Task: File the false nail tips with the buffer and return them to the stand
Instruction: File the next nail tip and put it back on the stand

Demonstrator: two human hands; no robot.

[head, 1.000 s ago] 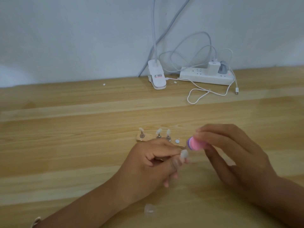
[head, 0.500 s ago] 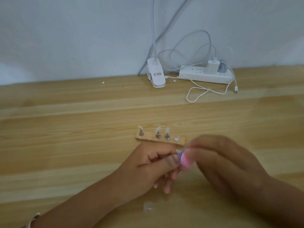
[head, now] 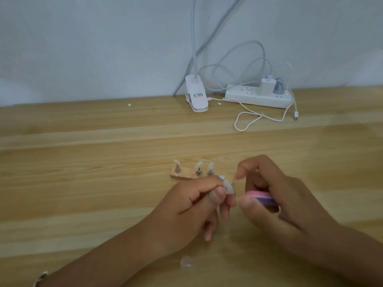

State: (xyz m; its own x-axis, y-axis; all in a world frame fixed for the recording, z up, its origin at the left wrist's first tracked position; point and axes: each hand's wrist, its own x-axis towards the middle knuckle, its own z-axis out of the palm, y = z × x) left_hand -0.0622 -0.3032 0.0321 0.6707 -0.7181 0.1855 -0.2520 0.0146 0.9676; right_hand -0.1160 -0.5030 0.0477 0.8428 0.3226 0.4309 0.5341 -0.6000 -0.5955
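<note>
Head view: two bare hands work over a pale wooden table [head: 83, 183]. Counted out, there are three false nail tips standing on pegs in the wooden stand [head: 182, 175], one more nail tip [head: 228, 186] pinched in the left hand [head: 186, 212], and one loose clear tip [head: 187, 262] lying on the table at 6 o'clock from the hands. There is one buffer [head: 261, 197].

The held tip is small, translucent whitish and rounded, pointing up toward 12 o'clock between the left thumb and forefinger, whose other fingers curl loosely below. At its base it appears to sit on a small peg, though that is mostly hidden by the fingers.

The buffer is a short block with a pink top layer and a purple band beneath. The right hand [head: 279, 204] grips it between thumb and curled fingers, with the forefinger raised free; it lies at 3 o'clock from the held tip, near it, with a narrow gap showing between them.

The stand sits at 11 o'clock from the left hand, its right end partly covered by the fingers.

At 12 o'clock, against the wall, rest one white clip-on lamp base [head: 196, 96] and one white power strip [head: 257, 98] with two plugs and looping white cables.
</note>
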